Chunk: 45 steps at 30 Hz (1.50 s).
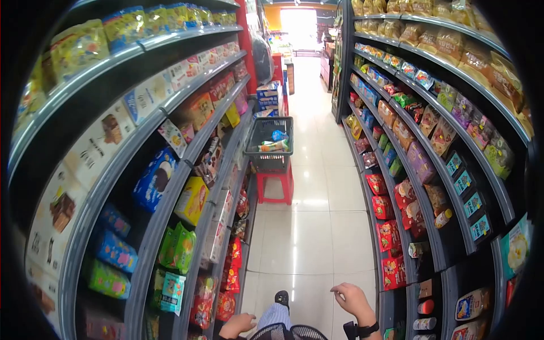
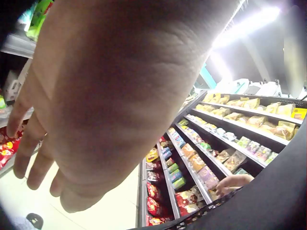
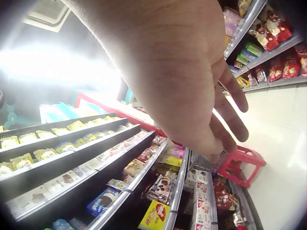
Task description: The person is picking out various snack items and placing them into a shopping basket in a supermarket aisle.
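I stand in a shop aisle between two long racks of snacks. My left hand [image 1: 238, 324] hangs low at the bottom of the head view, fingers loosely curled, holding nothing. The left wrist view is filled by that left hand [image 2: 110, 110] with its fingers [image 2: 29, 143] relaxed and empty. My right hand [image 1: 352, 300] is raised a little, wearing a black wrist strap, fingers loose and empty. In the right wrist view the right hand [image 3: 177, 76] hangs open over the aisle. Ahead, a dark shopping basket [image 1: 268, 144] with a few packets sits on a red stool [image 1: 275, 184].
Shelves of biscuit boxes and snack bags [image 1: 170, 164] line the left; bagged snacks and red packets [image 1: 396, 187] line the right. White tiled floor [image 1: 309, 238] runs down the middle to a bright doorway. Stacked blue cartons [image 1: 268, 97] stand beyond the basket. My shoe [image 1: 281, 298] shows below.
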Each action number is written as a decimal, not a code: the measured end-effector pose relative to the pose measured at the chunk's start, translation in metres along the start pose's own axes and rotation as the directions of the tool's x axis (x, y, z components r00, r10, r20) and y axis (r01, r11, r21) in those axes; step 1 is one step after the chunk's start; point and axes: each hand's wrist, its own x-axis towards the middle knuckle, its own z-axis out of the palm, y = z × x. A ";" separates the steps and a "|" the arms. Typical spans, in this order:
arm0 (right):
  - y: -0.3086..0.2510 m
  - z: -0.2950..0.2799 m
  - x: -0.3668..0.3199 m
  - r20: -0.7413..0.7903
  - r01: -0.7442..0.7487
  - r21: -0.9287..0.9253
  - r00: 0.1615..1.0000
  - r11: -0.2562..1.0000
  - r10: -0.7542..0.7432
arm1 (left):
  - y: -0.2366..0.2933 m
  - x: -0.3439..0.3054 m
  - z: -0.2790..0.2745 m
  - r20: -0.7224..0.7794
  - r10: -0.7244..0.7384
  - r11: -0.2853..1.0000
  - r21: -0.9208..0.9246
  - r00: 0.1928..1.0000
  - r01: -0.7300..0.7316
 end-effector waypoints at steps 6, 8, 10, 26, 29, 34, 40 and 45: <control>0.013 -0.007 0.107 0.043 -0.047 -0.043 0.998 0.998 0.049 | -0.041 0.080 -0.080 -0.047 -0.071 0.997 0.030 0.996 0.073; 0.016 -0.010 0.146 0.049 -0.051 -0.054 0.997 0.997 0.053 | -0.034 0.097 -0.131 -0.035 -0.085 0.995 0.040 0.996 0.086; 0.023 -0.013 0.178 -0.015 -0.052 -0.029 0.999 0.998 0.051 | -0.027 0.117 -0.173 -0.015 -0.094 0.994 0.053 0.995 0.095; 0.187 -0.062 0.408 -0.002 -0.057 -0.003 0.998 0.998 0.057 | 0.015 0.323 -0.333 -0.135 -0.087 0.996 -0.031 0.987 0.084; 0.204 -0.080 0.466 0.011 0.000 -0.011 1.000 1.000 0.000 | 0.031 0.353 -0.375 -0.231 -0.085 0.995 -0.063 0.969 0.073; 0.220 -0.085 0.547 0.030 0.115 -0.005 0.993 0.993 -0.115 | 0.037 0.391 -0.414 -0.291 -0.102 0.991 -0.116 0.951 0.071; 0.237 -0.057 0.625 0.127 0.125 0.068 0.983 0.990 -0.133 | 0.008 0.437 -0.446 -0.178 -0.174 0.975 -0.168 0.968 0.144; 0.253 -0.031 0.701 0.155 0.140 0.020 0.978 0.990 -0.142 | -0.035 0.495 -0.491 -0.155 -0.183 0.977 -0.139 0.971 0.162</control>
